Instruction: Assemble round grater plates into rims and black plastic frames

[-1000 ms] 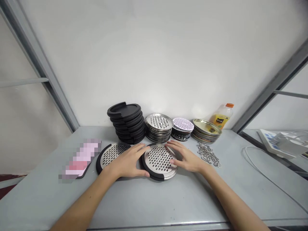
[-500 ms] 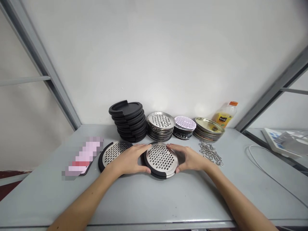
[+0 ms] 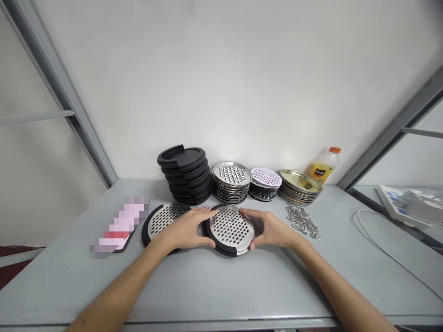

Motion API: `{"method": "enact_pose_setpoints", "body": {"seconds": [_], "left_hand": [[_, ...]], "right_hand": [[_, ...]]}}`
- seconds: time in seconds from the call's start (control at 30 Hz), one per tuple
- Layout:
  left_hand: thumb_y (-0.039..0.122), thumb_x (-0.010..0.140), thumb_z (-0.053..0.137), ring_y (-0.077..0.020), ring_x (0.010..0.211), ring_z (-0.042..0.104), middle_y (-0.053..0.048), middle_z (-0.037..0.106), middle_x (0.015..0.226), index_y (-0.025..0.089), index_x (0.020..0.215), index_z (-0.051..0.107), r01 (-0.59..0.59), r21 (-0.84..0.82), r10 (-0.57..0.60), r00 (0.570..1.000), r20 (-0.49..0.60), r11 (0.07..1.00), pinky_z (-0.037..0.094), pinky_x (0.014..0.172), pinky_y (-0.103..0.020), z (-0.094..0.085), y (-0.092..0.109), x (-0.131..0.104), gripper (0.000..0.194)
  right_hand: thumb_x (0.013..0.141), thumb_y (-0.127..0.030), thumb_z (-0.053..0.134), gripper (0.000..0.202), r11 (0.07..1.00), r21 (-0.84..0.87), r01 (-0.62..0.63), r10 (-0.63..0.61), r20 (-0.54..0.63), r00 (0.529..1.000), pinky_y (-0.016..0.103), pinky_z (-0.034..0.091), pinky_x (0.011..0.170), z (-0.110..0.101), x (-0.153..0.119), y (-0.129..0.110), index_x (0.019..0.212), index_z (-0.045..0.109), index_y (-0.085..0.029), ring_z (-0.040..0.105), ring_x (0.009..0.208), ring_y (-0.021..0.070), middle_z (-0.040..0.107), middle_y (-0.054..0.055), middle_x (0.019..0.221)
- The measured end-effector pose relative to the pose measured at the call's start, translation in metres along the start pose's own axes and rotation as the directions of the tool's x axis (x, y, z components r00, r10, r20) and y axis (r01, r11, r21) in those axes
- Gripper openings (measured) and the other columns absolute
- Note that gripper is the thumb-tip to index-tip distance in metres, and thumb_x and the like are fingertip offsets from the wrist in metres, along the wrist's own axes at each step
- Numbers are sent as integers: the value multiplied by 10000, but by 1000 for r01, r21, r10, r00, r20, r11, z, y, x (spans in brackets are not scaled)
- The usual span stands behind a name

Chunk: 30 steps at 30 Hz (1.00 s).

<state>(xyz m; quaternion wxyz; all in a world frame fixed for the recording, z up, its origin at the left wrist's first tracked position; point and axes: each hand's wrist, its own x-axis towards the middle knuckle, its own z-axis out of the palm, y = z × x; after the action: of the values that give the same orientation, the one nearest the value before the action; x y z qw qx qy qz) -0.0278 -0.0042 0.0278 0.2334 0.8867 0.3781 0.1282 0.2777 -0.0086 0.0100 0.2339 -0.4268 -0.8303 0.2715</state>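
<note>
Head view: perforated steel disc in black rim (image 3: 231,229), flat on grey table (image 3: 242,281), is clasped edgewise between left hand (image 3: 185,229) and right hand (image 3: 273,229), fingers curled, equally near.

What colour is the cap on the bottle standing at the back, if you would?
Orange; the bottle shows in the head view.

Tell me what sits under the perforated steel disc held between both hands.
A black round base shows beneath the perforated steel disc, which the left hand and right hand grip. The base's middle is covered.
</note>
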Motion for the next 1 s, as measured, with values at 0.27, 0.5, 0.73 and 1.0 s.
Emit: {"method": "enact_pose_setpoints", "body": {"seconds": [0.27,0.5,0.73,1.0], "left_hand": [[648,726,643,-315,1426,165,-72,257,1537,289,1458,306,24,104,-28,999,34,994,171,1152,-508,-3,2,-5,882],[716,740,569,-310,1436,116,-88,182,1559,268,1489,206,-15,176,17,1000,-12,984,82,1169,-519,11,10,-5,945],[703,746,574,-355,1431,7,-90,105,1574,283,1479,239,54,142,-57,998,18,988,129,1149,-551,14,12,-6,908],[598,750,649,-337,1435,57,-81,66,1580,294,1457,287,88,43,-90,995,46,995,195,1146,-513,12,13,-7,851]], "right_hand": [[530,-528,826,1027,1000,21,-6,6,43,999,522,310,1108,-1,-1,-2,1407,414,-191,411,1310,360,434,136,1442],[564,-511,818,1009,999,41,24,-26,36,999,517,306,1112,-1,-1,3,1414,395,-171,414,1312,345,416,155,1451],[554,-513,824,994,997,56,46,-45,-11,999,511,335,1098,8,2,5,1399,428,-169,458,1279,348,472,148,1411],[529,-537,827,992,999,7,52,-51,-38,998,491,366,1081,9,3,3,1375,466,-167,483,1258,349,496,140,1393]]}}
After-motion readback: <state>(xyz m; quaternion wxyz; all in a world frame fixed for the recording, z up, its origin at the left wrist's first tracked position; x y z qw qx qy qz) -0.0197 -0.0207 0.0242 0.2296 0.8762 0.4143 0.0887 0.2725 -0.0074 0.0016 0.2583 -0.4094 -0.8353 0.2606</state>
